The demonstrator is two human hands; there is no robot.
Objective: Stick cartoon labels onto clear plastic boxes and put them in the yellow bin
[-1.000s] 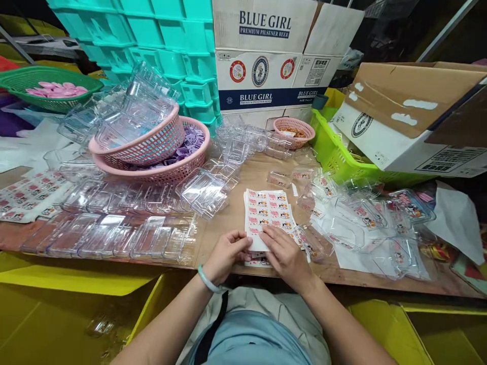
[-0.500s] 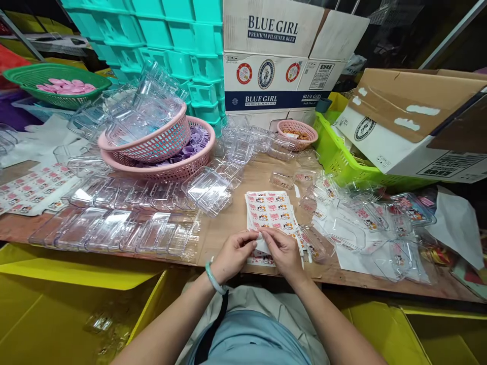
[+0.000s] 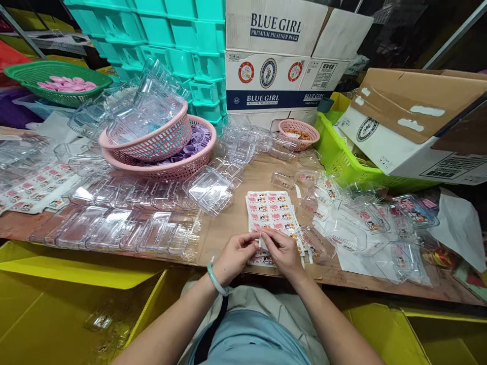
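Rows of small pink, white and orange cartoon stickers cover the sticker sheet [image 3: 271, 210], a white rectangle lying flat on the brown table [image 3: 232, 223] just beyond the hands, with its near end tucked under them. More printed sheets show from under it at the table's front edge. The left hand [image 3: 233, 256], with a pale green bangle [image 3: 215, 279] on its wrist, and the right hand [image 3: 284, 253] meet over that near end. Each pinches the same small white strip [image 3: 260, 242] between thumb and forefinger, holding it upright just above the sheet. To the left of the sheet a narrow band of bare table stays free. Beyond it, 2 rows of empty clear boxes [image 3: 114, 228] run along the front edge. To the right there is almost no room: clear boxes with stickers on them [image 3: 361, 218] crowd up to the sheet, and 1 touches its right edge. Behind the sheet a short stretch of table is open as far as a loose heap of clear boxes. There, 2 stacked pink baskets [image 3: 167, 165] stand at the left and a green crate [image 3: 342, 159] at the right. Below the front edge, yellow bins [image 3: 57, 304] sit on both sides of the person's lap.
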